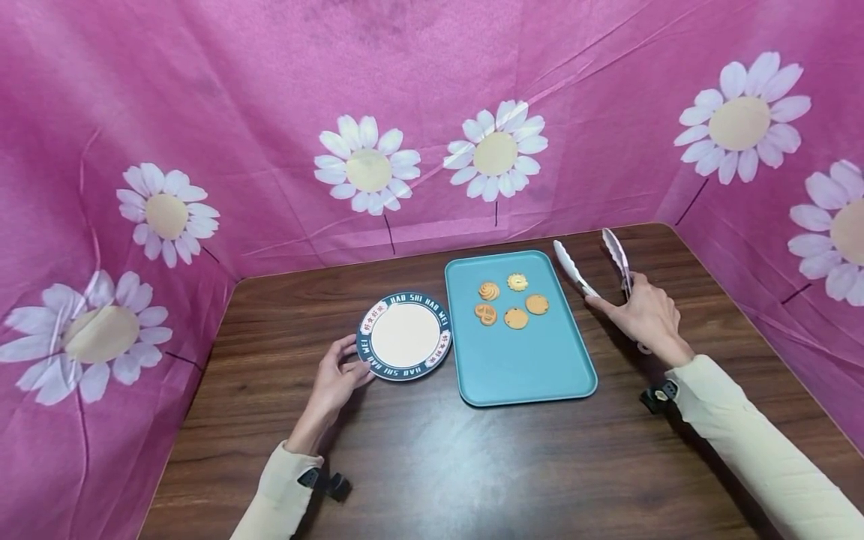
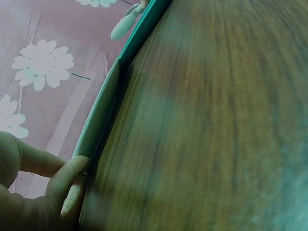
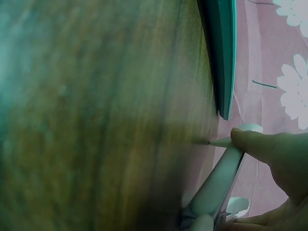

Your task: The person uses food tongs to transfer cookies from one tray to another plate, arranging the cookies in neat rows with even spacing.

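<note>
Cookies [image 1: 516, 318]: all five on tray [image 1: 523, 367], right of centre.
Plate [image 1: 405, 335]: bare, mid-frame.
Left hand [image 1: 334, 379]: pinches plate rim.
Right hand [image 1: 648, 316]: grips tongs [image 1: 574, 269], spread wide.

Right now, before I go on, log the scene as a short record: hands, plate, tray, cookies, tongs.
left hand: holds the left rim of the plate
plate: white centre, dark lettered rim, left of the tray; contact with it unclear
tray: teal, on the wooden table, between plate and tongs
cookies: five, in the tray's far half
right hand: holds the tongs
tongs: arms spread, tips pointing away from the person, right of the tray
</note>
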`<state>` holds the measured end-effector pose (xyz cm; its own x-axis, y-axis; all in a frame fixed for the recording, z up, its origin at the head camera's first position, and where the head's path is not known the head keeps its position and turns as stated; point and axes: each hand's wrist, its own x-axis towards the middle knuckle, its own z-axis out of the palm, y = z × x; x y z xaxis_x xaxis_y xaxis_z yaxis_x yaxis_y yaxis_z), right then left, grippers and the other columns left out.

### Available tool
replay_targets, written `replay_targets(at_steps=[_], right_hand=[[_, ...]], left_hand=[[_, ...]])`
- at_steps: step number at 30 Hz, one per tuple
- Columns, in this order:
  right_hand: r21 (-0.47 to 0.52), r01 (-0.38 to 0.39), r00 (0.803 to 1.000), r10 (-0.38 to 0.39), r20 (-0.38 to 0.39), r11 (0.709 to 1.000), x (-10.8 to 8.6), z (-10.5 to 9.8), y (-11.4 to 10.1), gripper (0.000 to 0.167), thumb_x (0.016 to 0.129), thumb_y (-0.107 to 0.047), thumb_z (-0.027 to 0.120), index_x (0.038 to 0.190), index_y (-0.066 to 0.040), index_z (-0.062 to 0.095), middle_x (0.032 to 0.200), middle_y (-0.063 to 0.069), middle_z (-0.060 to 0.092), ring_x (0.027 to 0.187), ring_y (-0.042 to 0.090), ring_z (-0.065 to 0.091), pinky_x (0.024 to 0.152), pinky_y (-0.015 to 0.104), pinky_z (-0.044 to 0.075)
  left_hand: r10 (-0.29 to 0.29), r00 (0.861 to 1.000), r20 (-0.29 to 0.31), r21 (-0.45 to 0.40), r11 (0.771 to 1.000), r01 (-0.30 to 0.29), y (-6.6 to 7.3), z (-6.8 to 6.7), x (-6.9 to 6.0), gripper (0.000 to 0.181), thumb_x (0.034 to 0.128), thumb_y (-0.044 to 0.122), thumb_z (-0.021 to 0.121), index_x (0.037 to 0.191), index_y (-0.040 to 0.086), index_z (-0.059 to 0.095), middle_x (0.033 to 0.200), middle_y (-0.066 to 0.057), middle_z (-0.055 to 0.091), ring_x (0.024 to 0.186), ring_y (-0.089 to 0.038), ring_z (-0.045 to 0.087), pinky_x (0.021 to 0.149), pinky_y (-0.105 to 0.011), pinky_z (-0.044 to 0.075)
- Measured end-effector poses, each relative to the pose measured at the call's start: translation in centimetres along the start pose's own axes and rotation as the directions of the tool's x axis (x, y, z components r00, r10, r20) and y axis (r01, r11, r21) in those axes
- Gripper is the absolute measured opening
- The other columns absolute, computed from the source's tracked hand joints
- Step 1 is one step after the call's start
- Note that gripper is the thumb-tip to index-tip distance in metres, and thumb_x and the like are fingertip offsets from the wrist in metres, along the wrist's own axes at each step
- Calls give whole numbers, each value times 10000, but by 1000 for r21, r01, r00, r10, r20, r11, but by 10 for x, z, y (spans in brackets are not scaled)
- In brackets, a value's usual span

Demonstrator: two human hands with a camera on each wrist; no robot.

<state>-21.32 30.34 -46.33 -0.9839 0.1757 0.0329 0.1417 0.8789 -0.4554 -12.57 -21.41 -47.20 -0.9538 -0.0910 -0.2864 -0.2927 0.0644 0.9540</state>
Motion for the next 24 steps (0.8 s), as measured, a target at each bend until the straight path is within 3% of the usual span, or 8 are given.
replay_targets(at_steps=[6,15,24], right_hand=[[56,11,1000,-10,-13,998,-2,0,-1,1039,883,-692,690,1507,72,366,1047,350,619,1000,597,614,619,586,488],[100,82,996,-77,-52,992,-2,-1,-5,947,890,-604,746,1481,40,384,940,300,627,902,537,631,660,590,490],[116,209,972,-194,-130,971,-7,-6,-11,741,952,-464,731,1455,21,485,1132,359,647,992,563,619,730,672,489]], left_hand=[[1,1000,-3,-1,1000,-1,1,1,-1,658,958,-166,542,1565,-28,326,1504,-264,422,952,-77,682,821,-172,662],[20,1000,11,-5,1000,-20,1,0,-2,639,965,-167,530,1558,-50,321,1502,-285,397,961,-89,668,820,-170,661],[27,999,20,-14,1000,-26,2,0,-3,640,972,-160,527,1563,-61,304,1510,-287,386,956,-81,668,820,-172,661]])
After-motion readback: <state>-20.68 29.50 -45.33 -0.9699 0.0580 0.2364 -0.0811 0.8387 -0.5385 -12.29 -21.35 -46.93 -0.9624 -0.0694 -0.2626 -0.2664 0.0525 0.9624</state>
